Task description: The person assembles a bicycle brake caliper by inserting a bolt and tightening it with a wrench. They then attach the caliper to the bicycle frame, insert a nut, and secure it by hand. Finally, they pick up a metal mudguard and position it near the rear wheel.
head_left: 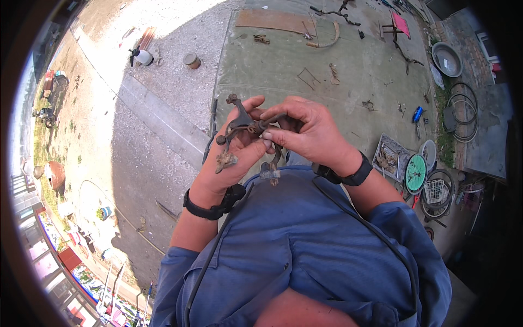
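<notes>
A dark, rusty bicycle brake caliper point(243, 121) with curved arms is held up in front of my chest. My left hand point(238, 165) grips it from the left and below, with the thumb pressed toward its middle. From the other side, my right hand point(311, 126) pinches the caliper near its centre between thumb and fingers. A worn, dirty end piece point(226, 160) hangs by my left palm, and a similar one point(270, 175) hangs below my hands. My fingers hide part of the caliper's middle.
A green mat point(272, 65) lies ahead, with scattered metal parts and a brown board point(275, 22). To the right are a crate of parts point(390, 155), a green round basket point(415, 173) and tyres point(464, 111). A spray bottle point(143, 57) and a tin point(192, 60) stand left.
</notes>
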Tool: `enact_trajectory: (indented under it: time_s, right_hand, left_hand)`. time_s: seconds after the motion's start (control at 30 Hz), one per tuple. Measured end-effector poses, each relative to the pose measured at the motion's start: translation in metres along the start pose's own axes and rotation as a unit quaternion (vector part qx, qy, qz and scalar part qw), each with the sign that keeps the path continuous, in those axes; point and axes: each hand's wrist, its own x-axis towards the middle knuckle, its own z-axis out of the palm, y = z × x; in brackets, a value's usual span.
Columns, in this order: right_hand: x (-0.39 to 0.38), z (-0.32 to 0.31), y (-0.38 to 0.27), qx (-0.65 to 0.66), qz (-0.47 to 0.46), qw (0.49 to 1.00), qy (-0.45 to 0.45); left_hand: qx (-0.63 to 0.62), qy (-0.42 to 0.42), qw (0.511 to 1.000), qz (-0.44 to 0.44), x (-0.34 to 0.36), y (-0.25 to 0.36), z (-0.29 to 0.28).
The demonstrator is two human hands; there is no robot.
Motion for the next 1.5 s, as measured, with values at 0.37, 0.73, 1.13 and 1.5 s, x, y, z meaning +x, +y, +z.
enact_trajectory:
  time_s: [0.37,0.73,1.13,1.5]
  right_hand:
    - [-0.006,0.001,0.009,0.115,0.047,0.992,0.003]
    - [-0.022,-0.057,0.025,0.119,0.021,0.991,0.052]
    - [-0.043,-0.210,0.054,0.193,0.006,0.974,0.122]
    - [-0.122,-0.336,0.081,0.208,0.016,0.931,0.299]
  left_hand:
    - [-0.005,-0.004,0.999,0.032,0.004,-0.004,0.004]
    - [0.129,-0.037,0.991,0.009,0.051,-0.015,0.042]
    - [0.231,-0.132,0.964,-0.017,0.176,-0.037,0.153]
    - [0.285,-0.346,0.894,-0.022,0.293,-0.084,0.282]
